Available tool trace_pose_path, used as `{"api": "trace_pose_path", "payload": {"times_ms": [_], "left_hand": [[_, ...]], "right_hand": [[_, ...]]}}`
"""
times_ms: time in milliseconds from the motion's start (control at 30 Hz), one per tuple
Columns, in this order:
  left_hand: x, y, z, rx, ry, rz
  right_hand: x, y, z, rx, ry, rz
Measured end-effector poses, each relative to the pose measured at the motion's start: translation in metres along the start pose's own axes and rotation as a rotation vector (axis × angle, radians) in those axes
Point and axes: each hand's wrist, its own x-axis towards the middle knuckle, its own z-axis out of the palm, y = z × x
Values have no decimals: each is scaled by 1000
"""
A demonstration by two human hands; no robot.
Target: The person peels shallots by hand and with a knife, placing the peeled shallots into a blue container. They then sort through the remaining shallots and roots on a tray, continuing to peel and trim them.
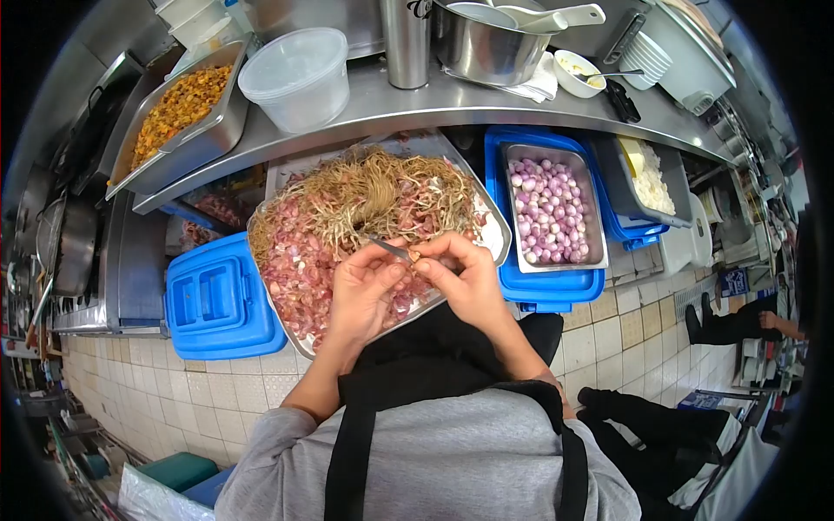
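My left hand (pixel 365 291) holds a small knife (pixel 388 248) with its blade pointing up and left. My right hand (pixel 460 273) pinches a small shallot (pixel 416 257) at the fingertips, right against the knife. Both hands hover over a large metal tray (pixel 295 334) on my lap, heaped with pink shallot skins and a mound of dry roots (pixel 369 195). A metal pan of peeled shallots (pixel 552 208) rests on a blue bin lid to the right.
A blue bin (pixel 217 300) stands at left. The steel shelf (pixel 452 108) above carries a clear plastic tub (pixel 298 74), a tray of fried bits (pixel 178 108), a steel pot (pixel 486 43) and bowls. Another person sits at far right (pixel 738 326).
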Motion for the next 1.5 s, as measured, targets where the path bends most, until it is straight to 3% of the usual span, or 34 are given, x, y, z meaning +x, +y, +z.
{"api": "trace_pose_path", "payload": {"times_ms": [100, 200, 333, 433, 633, 733, 833, 867, 967, 1167, 1267, 1367, 1500], "left_hand": [[3, 10, 7, 98, -8, -74], [7, 8, 8, 287, -65, 89], [9, 5, 3, 389, -77, 159], [10, 3, 3, 377, -90, 185], [4, 4, 9, 227, -45, 112], [5, 3, 7, 173, 8, 124], [6, -1, 0, 218, 32, 208], [6, -1, 0, 249, 26, 234], [6, 2, 4, 310, 24, 270], [6, 3, 0, 361, -16, 252], [5, 3, 1, 341, -71, 258], [5, -1, 1, 270, -72, 226], [1, 5, 6, 154, -130, 158]], "right_hand": [[4, -5, -16, 368, -160, 354], [3, -2, -12, 416, -134, 388], [0, -1, -12, 470, -137, 436], [3, -9, -15, 572, -115, 453], [8, 10, -14, 80, 134, 340], [6, 3, -11, -250, 128, 188], [-1, -22, -4, -227, -8, 123], [-3, -22, 0, -247, -5, -12], [-4, -16, 0, -268, -15, -141], [-4, -14, -2, -305, -15, -165], [-6, -13, -9, 243, -79, 303], [-1, -1, -11, 348, -74, 254], [8, 3, -13, 109, 124, 261]]}}
